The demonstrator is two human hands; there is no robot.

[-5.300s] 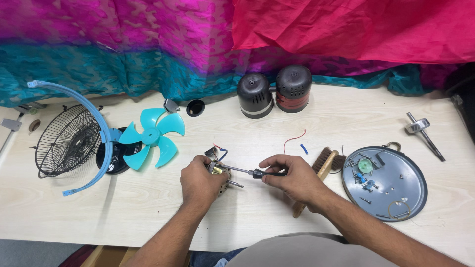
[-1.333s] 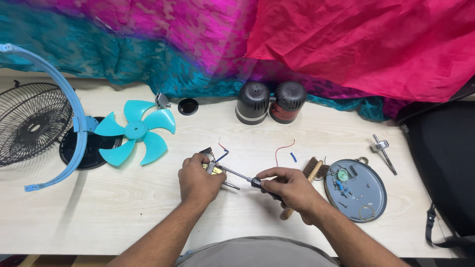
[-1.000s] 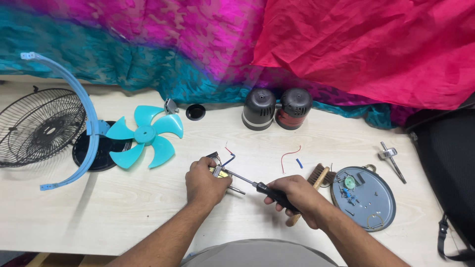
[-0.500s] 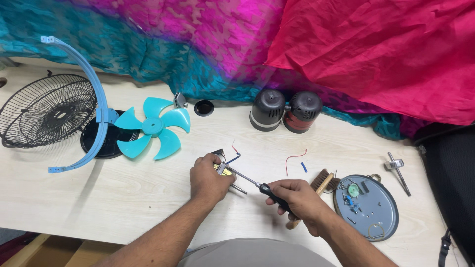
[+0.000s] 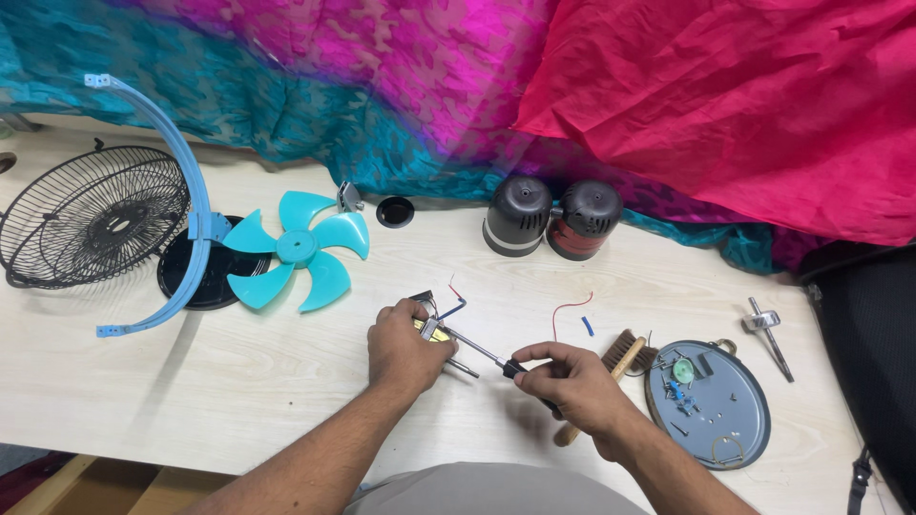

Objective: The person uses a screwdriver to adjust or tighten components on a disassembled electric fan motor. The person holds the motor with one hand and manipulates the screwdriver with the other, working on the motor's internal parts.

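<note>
My left hand (image 5: 405,345) is closed around a small motor part (image 5: 431,324), pinning it to the table (image 5: 191,401). Thin wires (image 5: 452,298), blue and red, rise from the part just above my knuckles. My right hand (image 5: 571,383) is closed around the black handle of the screwdriver (image 5: 482,354); thumb and forefinger pinch the handle near the shaft. The shaft runs up and left, and its tip meets the part at my left fingertips. The exact seat of the tip is hidden by my fingers, so I cannot tell which screw it engages.

Change over the last seconds: the right hand has dropped lower and drawn back toward my body, so the shaft now lies at a steeper slant than it did five seconds ago. The left hand has kept its hold and place. I judge the driving of the part to be in progress, not finished.

Around the work: a loose red wire (image 5: 571,310) and a blue scrap (image 5: 588,326) lie just beyond the screwdriver. A brush (image 5: 611,367) lies partly under my right hand, beside the grey base plate (image 5: 725,420). The blue blade (image 5: 301,250) and the wire guard (image 5: 91,215) sit well to the left. Two motor caps (image 5: 551,215) stand at the back.
</note>
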